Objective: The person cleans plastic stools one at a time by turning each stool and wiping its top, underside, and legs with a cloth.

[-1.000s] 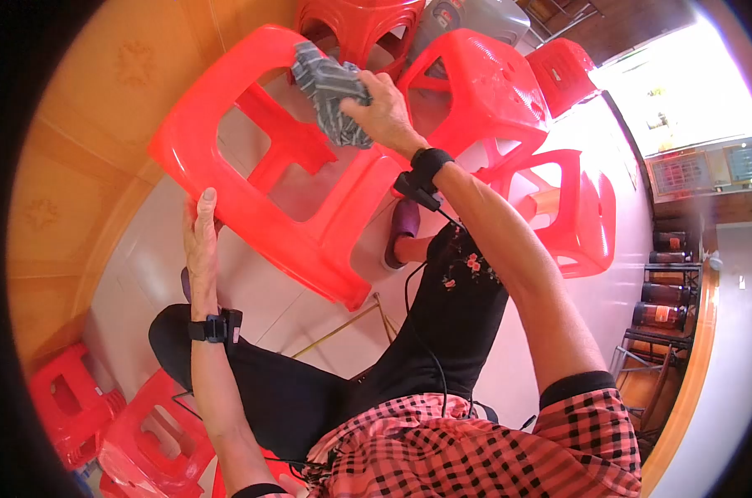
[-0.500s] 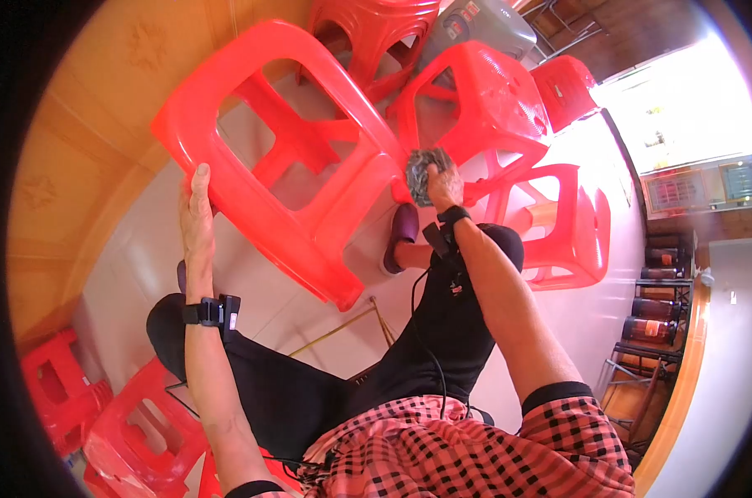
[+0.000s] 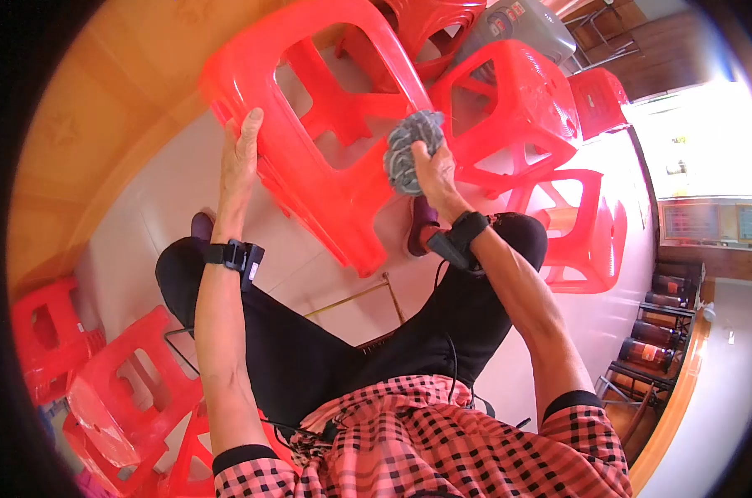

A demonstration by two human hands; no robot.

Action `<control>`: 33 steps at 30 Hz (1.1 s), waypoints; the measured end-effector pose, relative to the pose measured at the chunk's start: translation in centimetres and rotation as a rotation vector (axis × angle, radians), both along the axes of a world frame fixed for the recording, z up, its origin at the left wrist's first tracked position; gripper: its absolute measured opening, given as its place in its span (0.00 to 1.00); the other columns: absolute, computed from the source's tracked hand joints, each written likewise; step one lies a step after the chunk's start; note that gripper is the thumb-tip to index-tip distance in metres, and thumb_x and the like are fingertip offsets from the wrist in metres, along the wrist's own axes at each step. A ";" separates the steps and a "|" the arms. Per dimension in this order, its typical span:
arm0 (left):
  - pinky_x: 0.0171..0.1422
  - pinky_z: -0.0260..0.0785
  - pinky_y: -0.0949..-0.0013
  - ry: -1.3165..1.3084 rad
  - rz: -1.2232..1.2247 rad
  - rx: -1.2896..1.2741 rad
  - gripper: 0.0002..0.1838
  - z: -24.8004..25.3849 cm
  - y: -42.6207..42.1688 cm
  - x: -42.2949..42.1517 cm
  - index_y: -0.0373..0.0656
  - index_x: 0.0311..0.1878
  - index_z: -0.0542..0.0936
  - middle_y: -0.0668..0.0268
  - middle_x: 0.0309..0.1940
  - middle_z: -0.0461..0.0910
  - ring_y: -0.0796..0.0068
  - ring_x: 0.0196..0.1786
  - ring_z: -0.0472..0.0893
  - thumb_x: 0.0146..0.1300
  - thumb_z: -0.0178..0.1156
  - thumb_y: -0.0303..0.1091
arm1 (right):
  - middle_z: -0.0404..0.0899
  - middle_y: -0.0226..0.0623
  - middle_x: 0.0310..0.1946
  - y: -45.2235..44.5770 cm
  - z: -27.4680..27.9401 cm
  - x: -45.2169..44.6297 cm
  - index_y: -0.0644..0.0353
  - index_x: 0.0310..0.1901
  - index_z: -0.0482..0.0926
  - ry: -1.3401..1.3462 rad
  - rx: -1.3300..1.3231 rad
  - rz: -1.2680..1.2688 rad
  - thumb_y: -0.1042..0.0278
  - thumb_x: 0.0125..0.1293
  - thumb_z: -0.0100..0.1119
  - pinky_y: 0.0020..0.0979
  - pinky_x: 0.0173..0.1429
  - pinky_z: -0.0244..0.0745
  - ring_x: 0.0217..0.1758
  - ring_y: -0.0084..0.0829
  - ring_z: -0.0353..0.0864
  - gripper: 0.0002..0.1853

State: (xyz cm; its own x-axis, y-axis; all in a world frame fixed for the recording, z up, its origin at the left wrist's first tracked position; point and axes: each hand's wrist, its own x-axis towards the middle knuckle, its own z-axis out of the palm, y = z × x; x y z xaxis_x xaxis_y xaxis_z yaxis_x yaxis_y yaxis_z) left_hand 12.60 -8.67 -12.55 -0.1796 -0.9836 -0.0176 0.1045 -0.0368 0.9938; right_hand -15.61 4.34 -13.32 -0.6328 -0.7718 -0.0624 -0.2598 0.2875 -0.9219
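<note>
A red plastic stool (image 3: 310,187) is tilted between the two hands — the left hand (image 3: 240,153) grasps its edge, thumb on the near face, and the right hand (image 3: 436,170) clutches a bunched grey striped cloth (image 3: 409,149) at the leg opposite; another red stool (image 3: 550,91) is just beyond the cloth, over pale floor tiles (image 3: 156,207)

The glossy, bright red plastic stool (image 3: 319,187) is tilted well away from upright, slanting across the upper middle of the view, its large side opening showing. The grey cloth (image 3: 407,151), pale-striped and bunched into a crumpled wad, overlaps the stool's right-hand edge; contact is unclear.
</note>
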 end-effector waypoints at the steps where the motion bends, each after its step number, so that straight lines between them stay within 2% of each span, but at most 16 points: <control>1: 0.65 0.60 0.65 0.021 -0.027 0.007 0.50 0.2 0.1 0.2 0.29 0.64 0.63 0.52 0.59 0.69 0.63 0.62 0.68 0.55 0.58 0.68 | 0.79 0.55 0.39 0.9 -0.1 0.9 0.65 0.51 0.70 -0.110 -0.111 0.144 0.60 0.57 0.57 0.44 0.49 0.73 0.46 0.51 0.80 0.23; 2: 0.65 0.60 0.65 0.021 -0.022 0.009 0.50 0.7 0.2 0.1 0.29 0.64 0.63 0.52 0.59 0.69 0.63 0.62 0.68 0.55 0.58 0.68 | 0.79 0.56 0.39 2.3 0.9 3.0 0.65 0.51 0.70 -0.218 -0.223 0.290 0.63 0.56 0.59 0.44 0.48 0.74 0.46 0.53 0.79 0.23; 4: 0.60 0.67 0.63 -0.030 -0.014 -0.024 0.39 1.9 0.7 -0.1 0.37 0.60 0.68 0.61 0.53 0.74 0.70 0.54 0.75 0.62 0.53 0.65 | 0.78 0.44 0.39 4.2 -1.4 6.3 0.63 0.49 0.72 0.305 -0.201 0.315 0.70 0.58 0.56 0.38 0.42 0.77 0.42 0.37 0.81 0.16; 6: 0.60 0.67 0.63 -0.045 -0.032 -0.024 0.38 2.0 0.6 0.1 0.38 0.60 0.69 0.61 0.52 0.75 0.70 0.54 0.75 0.62 0.53 0.64 | 0.72 0.48 0.40 7.1 1.4 9.9 0.63 0.46 0.70 0.630 0.008 0.416 0.69 0.53 0.62 0.43 0.40 0.76 0.41 0.46 0.78 0.19; 8: 0.59 0.67 0.64 -0.062 -0.041 -0.027 0.37 1.7 0.2 0.3 0.38 0.59 0.69 0.61 0.52 0.75 0.70 0.53 0.75 0.62 0.54 0.63 | 0.69 0.51 0.40 8.9 1.7 10.7 0.63 0.45 0.69 0.640 0.057 0.556 0.67 0.51 0.64 0.45 0.39 0.75 0.42 0.49 0.77 0.21; 10: 0.70 0.56 0.62 -0.090 0.004 0.024 0.59 0.7 -0.4 0.1 0.24 0.66 0.58 0.44 0.63 0.65 0.56 0.68 0.64 0.51 0.57 0.73 | 0.67 0.53 0.39 11.0 1.4 11.1 0.63 0.44 0.68 0.660 0.105 0.702 0.66 0.49 0.66 0.47 0.39 0.74 0.42 0.53 0.75 0.23; 13: 0.72 0.52 0.61 -0.137 -0.024 0.055 0.63 -0.6 -1.6 0.1 0.23 0.68 0.54 0.40 0.66 0.59 0.53 0.71 0.59 0.49 0.56 0.75 | 0.67 0.52 0.38 13.0 -0.1 10.9 0.62 0.45 0.69 0.761 0.185 0.832 0.64 0.48 0.68 0.48 0.39 0.74 0.40 0.54 0.76 0.24; 16: 0.74 0.48 0.61 -0.136 -0.027 -0.015 0.66 -0.9 -1.1 -0.1 0.23 0.69 0.50 0.38 0.68 0.56 0.52 0.73 0.56 0.47 0.55 0.78 | 0.71 0.54 0.36 12.2 0.9 11.0 0.62 0.43 0.71 0.638 0.363 0.852 0.63 0.46 0.67 0.47 0.39 0.74 0.34 0.55 0.76 0.23; 19: 0.74 0.49 0.62 -0.139 -0.011 0.043 0.65 0.3 -0.1 -0.1 0.23 0.70 0.48 0.38 0.67 0.56 0.54 0.73 0.56 0.48 0.56 0.76 | 0.73 0.56 0.33 10.6 0.5 10.1 0.64 0.41 0.72 0.417 0.158 0.896 0.65 0.46 0.64 0.46 0.39 0.72 0.34 0.55 0.76 0.21; 20: 0.74 0.49 0.62 -0.136 0.004 0.041 0.65 1.2 0.6 -0.3 0.23 0.70 0.48 0.38 0.67 0.56 0.54 0.73 0.56 0.48 0.56 0.76 | 0.73 0.56 0.30 9.3 2.8 10.6 0.65 0.40 0.72 0.487 0.056 0.892 0.66 0.47 0.62 0.46 0.39 0.70 0.35 0.54 0.75 0.19; 23: 0.72 0.54 0.64 -0.009 -0.046 0.016 0.61 3.0 2.2 -0.4 0.25 0.70 0.48 0.44 0.66 0.61 0.60 0.70 0.61 0.52 0.57 0.72 | 0.70 0.51 0.32 3.3 9.4 11.7 0.63 0.40 0.72 0.659 -0.128 0.899 0.65 0.47 0.63 0.45 0.37 0.70 0.35 0.53 0.74 0.19; 25: 0.62 0.66 0.65 0.062 -0.198 0.190 0.41 2.3 2.2 0.2 0.36 0.64 0.65 0.61 0.56 0.74 0.69 0.57 0.74 0.60 0.58 0.62 | 0.67 0.49 0.36 -1.0 14.1 12.8 0.63 0.41 0.72 0.814 -0.220 0.887 0.65 0.49 0.64 0.46 0.36 0.72 0.36 0.52 0.74 0.18; 26: 0.62 0.66 0.65 0.064 -0.193 0.190 0.41 1.9 2.0 0.3 0.36 0.64 0.65 0.61 0.56 0.74 0.69 0.57 0.74 0.60 0.58 0.62 | 0.66 0.49 0.38 -2.6 15.0 13.3 0.62 0.40 0.72 0.899 -0.270 0.876 0.65 0.50 0.64 0.47 0.35 0.74 0.37 0.53 0.74 0.17; 28: 0.60 0.68 0.65 0.471 -0.228 0.265 0.36 0.8 1.1 0.3 0.40 0.62 0.68 0.61 0.53 0.76 0.69 0.55 0.75 0.61 0.58 0.59 | 0.67 0.47 0.39 -4.1 14.1 14.3 0.62 0.40 0.73 1.005 -0.283 0.902 0.65 0.50 0.64 0.46 0.35 0.75 0.39 0.51 0.74 0.17; 31: 0.53 0.72 0.66 0.584 -0.129 0.472 0.28 -0.4 -0.6 1.1 0.44 0.58 0.72 0.62 0.48 0.78 0.71 0.48 0.78 0.63 0.58 0.55 | 0.68 0.43 0.40 -2.9 11.7 15.9 0.60 0.38 0.76 1.163 -0.260 0.961 0.66 0.52 0.63 0.41 0.35 0.78 0.45 0.46 0.74 0.12; 33: 0.50 0.71 0.69 0.560 -0.135 0.389 0.24 1.1 0.0 0.6 0.46 0.52 0.74 0.67 0.41 0.77 0.75 0.43 0.77 0.64 0.58 0.55 | 0.67 0.41 0.45 -0.1 8.4 16.2 0.57 0.44 0.76 1.201 -0.071 1.108 0.68 0.46 0.67 0.39 0.36 0.79 0.46 0.44 0.73 0.20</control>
